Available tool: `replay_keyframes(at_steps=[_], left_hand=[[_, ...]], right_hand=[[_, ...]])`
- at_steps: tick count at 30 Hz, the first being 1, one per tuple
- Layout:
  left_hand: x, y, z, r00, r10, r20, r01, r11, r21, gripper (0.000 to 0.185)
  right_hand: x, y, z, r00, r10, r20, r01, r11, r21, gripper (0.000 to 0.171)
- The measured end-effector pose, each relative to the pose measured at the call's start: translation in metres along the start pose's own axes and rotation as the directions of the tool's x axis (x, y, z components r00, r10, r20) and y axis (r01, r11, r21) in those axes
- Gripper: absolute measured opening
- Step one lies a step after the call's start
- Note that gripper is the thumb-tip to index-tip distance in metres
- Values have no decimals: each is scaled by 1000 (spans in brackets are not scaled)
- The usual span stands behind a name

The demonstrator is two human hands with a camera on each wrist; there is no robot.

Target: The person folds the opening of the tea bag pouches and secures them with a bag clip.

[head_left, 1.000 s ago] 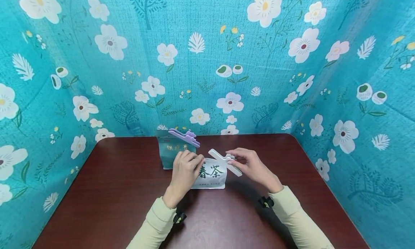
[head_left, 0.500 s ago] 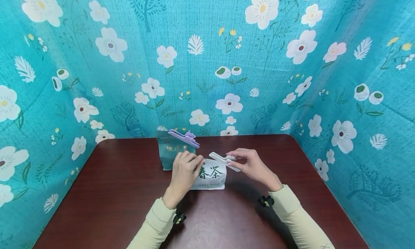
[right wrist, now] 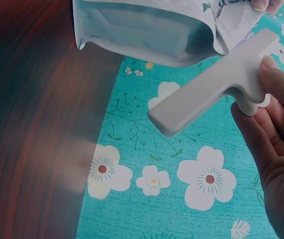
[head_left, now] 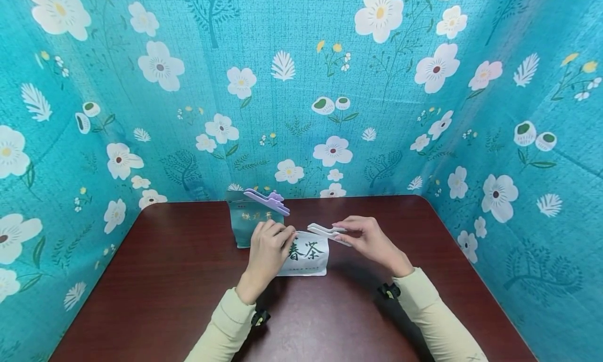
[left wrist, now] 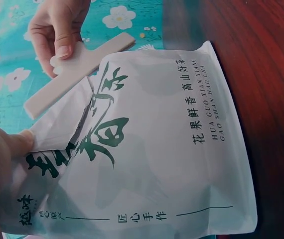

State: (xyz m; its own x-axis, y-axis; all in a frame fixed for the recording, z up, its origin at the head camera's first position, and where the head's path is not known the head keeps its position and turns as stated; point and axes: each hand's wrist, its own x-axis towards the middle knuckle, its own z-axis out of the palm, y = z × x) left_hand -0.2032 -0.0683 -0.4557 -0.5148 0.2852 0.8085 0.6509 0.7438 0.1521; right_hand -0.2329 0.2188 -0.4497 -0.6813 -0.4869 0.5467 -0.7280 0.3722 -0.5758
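A white tea bag (head_left: 308, 258) with dark green lettering stands on the table. My left hand (head_left: 268, 247) pinches its top edge at the left, where the left wrist view shows a folded-over corner under the thumb (left wrist: 25, 141). A white bag clip (right wrist: 212, 82) is held between the thumb and fingers of my right hand (head_left: 369, 241). In the head view the clip lies at the bag's top right corner. The right wrist view shows its long bar close to the folded top; whether they touch I cannot tell.
A dark green tea bag (head_left: 245, 228) with gold lettering stands behind and left of the white one. Its top right corner carries a purple bag clip (head_left: 268, 201). A teal flowered cloth (head_left: 292, 116) hangs around the far side and both sides of the dark red wooden table (head_left: 165, 278).
The white clip has turned to a flatter angle and shifted slightly right with my right hand. My left hand and the white tea bag stay in place.
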Motion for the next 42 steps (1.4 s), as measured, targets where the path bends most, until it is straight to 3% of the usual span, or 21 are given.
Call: replay_keyframes(at_steps=[12, 24, 31, 42], left_hand=[[2, 0, 0, 1000, 4, 6, -4, 1000, 17, 6], [2, 0, 1, 1000, 2, 4, -2, 1000, -7, 7], [3, 0, 3, 1000, 14, -12, -15, 1000, -8, 3], [3, 0, 6, 999, 31, -21, -32, 999, -13, 6]], right_hand=[[-4, 8, 0, 1000, -29, 7, 29, 999, -13, 30], [-2, 8, 2, 996, -55, 73, 60, 996, -64, 36], [4, 2, 8, 994, -49, 96, 55, 997, -63, 35], [14, -7, 17, 990, -105, 94, 116, 986, -122, 29]])
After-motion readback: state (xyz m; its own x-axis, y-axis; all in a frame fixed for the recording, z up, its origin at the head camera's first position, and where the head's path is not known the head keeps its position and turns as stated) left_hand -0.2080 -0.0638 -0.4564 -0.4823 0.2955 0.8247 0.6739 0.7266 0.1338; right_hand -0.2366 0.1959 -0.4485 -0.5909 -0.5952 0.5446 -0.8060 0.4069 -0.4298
